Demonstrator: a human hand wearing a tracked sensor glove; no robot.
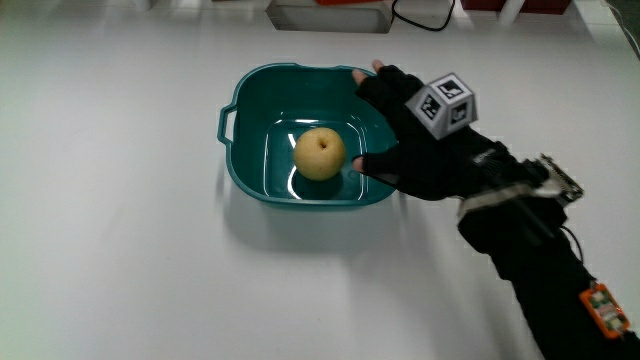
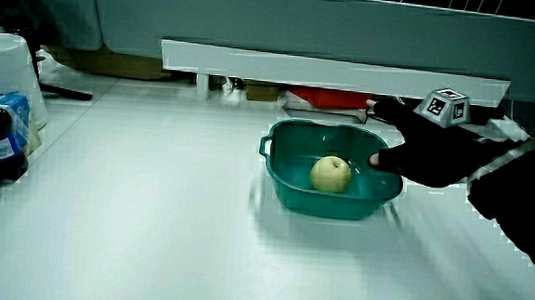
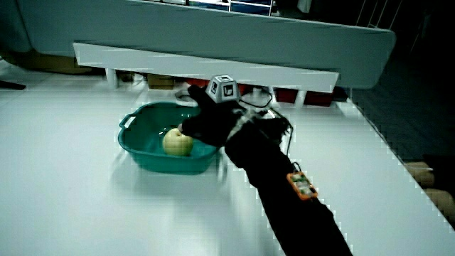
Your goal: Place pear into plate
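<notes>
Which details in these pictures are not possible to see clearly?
- Whether the hand touches the pear: main view, they appear apart, but it is too close to tell.
- The plate rim beside the hand: hidden by the glove in a side view.
- Forearm: cut off by the edge in all views.

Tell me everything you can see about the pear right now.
The pear is round, pale yellow and smooth-skinned, with a small dimple facing up in the main view; no stem shows. It looks whole and unbruised. It rests on the floor of the teal dish, roughly in the middle, clear of the walls. The gloved hand is beside it over the dish's rim, fingers spread and not gripping it; one fingertip lies close to the pear, but contact cannot be told. Both side views show it sitting low in the dish.
</notes>
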